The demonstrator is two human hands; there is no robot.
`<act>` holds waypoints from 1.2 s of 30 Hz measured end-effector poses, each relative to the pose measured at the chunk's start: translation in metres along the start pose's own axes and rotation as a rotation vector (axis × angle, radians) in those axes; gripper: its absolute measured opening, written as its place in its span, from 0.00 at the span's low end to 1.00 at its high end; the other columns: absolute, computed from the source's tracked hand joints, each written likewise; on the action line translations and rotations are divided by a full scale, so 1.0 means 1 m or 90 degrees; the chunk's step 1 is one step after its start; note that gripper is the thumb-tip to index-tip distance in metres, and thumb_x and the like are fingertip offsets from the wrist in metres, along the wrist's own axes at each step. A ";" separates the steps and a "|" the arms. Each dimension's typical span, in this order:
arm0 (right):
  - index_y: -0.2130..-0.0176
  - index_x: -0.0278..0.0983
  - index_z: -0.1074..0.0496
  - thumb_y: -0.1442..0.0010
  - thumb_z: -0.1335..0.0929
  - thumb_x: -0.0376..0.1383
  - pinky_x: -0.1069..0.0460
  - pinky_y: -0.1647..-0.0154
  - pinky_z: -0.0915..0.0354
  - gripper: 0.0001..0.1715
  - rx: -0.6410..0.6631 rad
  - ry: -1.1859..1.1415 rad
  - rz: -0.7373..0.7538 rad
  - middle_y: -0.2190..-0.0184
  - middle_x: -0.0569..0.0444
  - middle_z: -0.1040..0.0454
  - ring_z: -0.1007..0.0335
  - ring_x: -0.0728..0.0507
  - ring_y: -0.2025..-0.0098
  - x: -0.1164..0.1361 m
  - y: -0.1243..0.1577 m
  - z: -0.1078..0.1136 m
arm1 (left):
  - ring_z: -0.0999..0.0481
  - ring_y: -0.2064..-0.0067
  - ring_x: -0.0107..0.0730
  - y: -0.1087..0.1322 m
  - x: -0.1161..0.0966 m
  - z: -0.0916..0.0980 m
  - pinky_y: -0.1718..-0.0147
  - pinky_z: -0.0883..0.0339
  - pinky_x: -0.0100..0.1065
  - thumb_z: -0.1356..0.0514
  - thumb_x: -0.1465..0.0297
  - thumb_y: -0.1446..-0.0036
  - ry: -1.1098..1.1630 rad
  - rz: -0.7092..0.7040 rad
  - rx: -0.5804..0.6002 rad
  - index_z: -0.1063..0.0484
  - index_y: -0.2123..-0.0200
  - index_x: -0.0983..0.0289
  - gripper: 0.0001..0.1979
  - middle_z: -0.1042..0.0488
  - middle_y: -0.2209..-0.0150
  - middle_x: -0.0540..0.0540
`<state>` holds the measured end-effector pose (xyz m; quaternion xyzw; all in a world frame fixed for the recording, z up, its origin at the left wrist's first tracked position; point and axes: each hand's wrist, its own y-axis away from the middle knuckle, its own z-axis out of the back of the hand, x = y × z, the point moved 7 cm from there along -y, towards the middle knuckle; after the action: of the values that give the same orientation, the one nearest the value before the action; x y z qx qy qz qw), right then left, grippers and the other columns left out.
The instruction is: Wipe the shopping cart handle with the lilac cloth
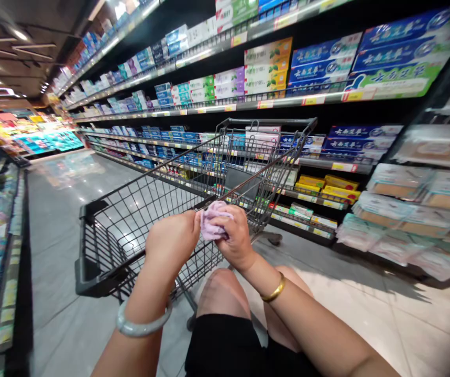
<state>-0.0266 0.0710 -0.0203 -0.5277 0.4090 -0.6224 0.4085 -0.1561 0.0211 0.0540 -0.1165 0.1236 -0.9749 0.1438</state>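
A shopping cart (110,196) with a dark wire basket stands at an angle in front of my knees. My left hand (173,240) is closed at its near top rail, with the fingers mostly hidden on the far side. Just to the right, my right hand (233,233) grips a crumpled light-purple cloth (211,222) with bent fingers. That cloth lies against the same rail and touches or nearly touches my left thumb side. A pale bangle (142,327) circles my left wrist, a gold one (275,288) my right.
Long shelves (209,107) of boxed goods run behind the cart. Hanging clear packages (397,209) line the right side. Another shelf (4,262) borders the aisle on the left. Grey tiled floor (57,235) extends between them. A cart wheel (275,239) sits near the shelf base.
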 end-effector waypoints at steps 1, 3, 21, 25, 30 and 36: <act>0.55 0.44 0.25 0.43 0.29 0.29 0.38 0.41 0.31 0.16 0.021 0.000 0.007 0.49 0.49 0.27 0.32 0.39 0.44 0.004 0.003 -0.006 | 0.18 0.62 0.49 0.000 0.000 0.000 0.69 0.36 0.37 0.63 0.58 0.28 0.004 -0.004 0.010 0.23 0.61 0.62 0.30 0.19 0.65 0.62; 0.55 0.44 0.24 0.44 0.30 0.29 0.38 0.41 0.30 0.16 0.071 0.008 0.017 0.50 0.49 0.26 0.31 0.39 0.44 0.006 0.021 -0.019 | 0.18 0.61 0.50 -0.001 0.001 0.000 0.68 0.36 0.37 0.63 0.57 0.28 0.013 -0.003 0.021 0.23 0.61 0.62 0.30 0.19 0.65 0.61; 0.54 0.43 0.24 0.36 0.31 0.31 0.45 0.47 0.28 0.11 0.142 -0.010 0.098 0.54 0.52 0.22 0.28 0.42 0.47 0.025 0.067 -0.040 | 0.19 0.65 0.49 0.001 0.001 -0.003 0.71 0.40 0.36 0.64 0.55 0.27 0.005 -0.010 -0.035 0.24 0.63 0.61 0.31 0.19 0.68 0.59; 0.55 0.43 0.25 0.42 0.31 0.26 0.39 0.43 0.30 0.17 0.048 0.025 0.046 0.50 0.49 0.26 0.31 0.39 0.45 0.001 0.024 -0.014 | 0.19 0.67 0.49 0.000 0.001 -0.004 0.73 0.44 0.36 0.62 0.56 0.27 -0.017 0.000 -0.057 0.24 0.64 0.60 0.30 0.20 0.69 0.59; 0.54 0.43 0.26 0.44 0.32 0.26 0.40 0.47 0.28 0.19 0.111 0.032 0.074 0.52 0.48 0.26 0.30 0.39 0.48 -0.010 0.036 -0.014 | 0.19 0.67 0.48 0.000 0.001 -0.004 0.74 0.46 0.35 0.63 0.56 0.27 -0.019 -0.003 -0.052 0.25 0.64 0.60 0.29 0.19 0.69 0.59; 0.57 0.43 0.26 0.45 0.29 0.27 0.40 0.45 0.31 0.16 -0.001 0.021 -0.026 0.51 0.49 0.25 0.29 0.39 0.46 -0.033 -0.007 0.015 | 0.19 0.68 0.51 0.000 0.003 -0.003 0.73 0.41 0.37 0.64 0.55 0.27 -0.024 0.018 -0.041 0.24 0.64 0.59 0.31 0.20 0.69 0.59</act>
<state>-0.0083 0.1033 -0.0228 -0.5256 0.4054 -0.6389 0.3888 -0.1596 0.0204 0.0513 -0.1377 0.1536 -0.9659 0.1562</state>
